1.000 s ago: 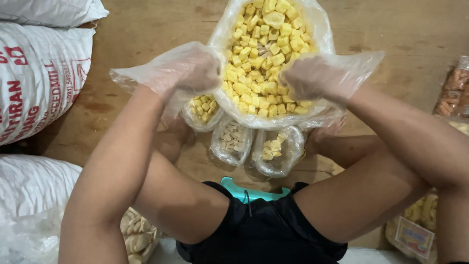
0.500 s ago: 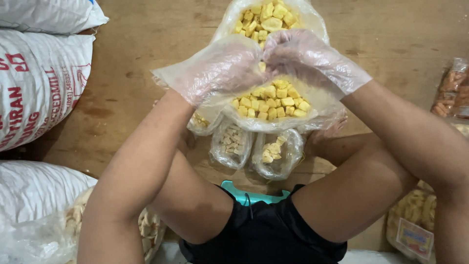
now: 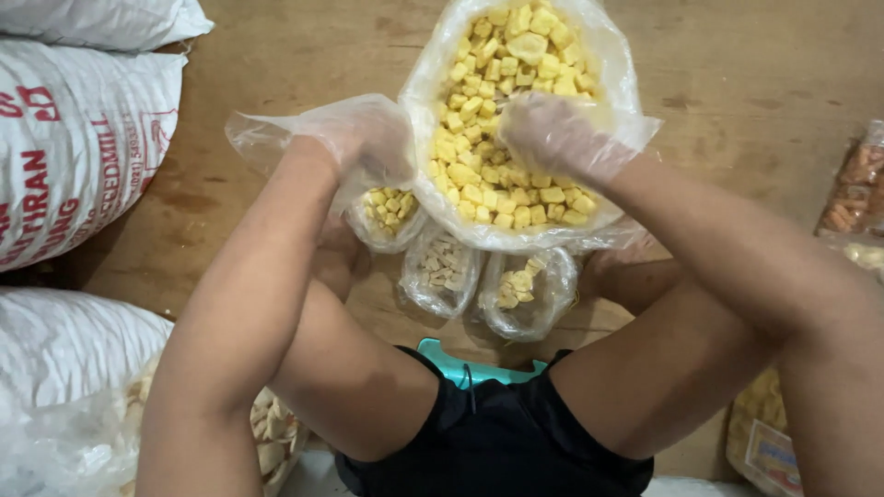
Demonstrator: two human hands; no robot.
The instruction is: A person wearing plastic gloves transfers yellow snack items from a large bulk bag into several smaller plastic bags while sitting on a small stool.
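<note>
- Large clear bag (image 3: 615, 83) of yellow snack cubes (image 3: 497, 138): right hand (image 3: 552, 138), gloved, buried in cubes, grip unclear.
- Left hand (image 3: 368, 138), gloved, over small filled bag (image 3: 387, 216); can't tell grip.
- Two more small bags (image 3: 488, 285) just beside.

Wooden floor (image 3: 737, 92), big bag of yellow cubes (image 3: 516, 120), three small filled bags (image 3: 442, 267), white sacks (image 3: 74, 147), perhaps snack packets (image 3: 852, 189)

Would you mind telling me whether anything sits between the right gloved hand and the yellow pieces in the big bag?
Nothing visible does. The right hand, in a thin clear glove, is already inside the open mouth of the large clear bag, resting on the yellow pieces. Only the glove film separates hand and pieces. The left hand is beside the bag's edge.
</note>
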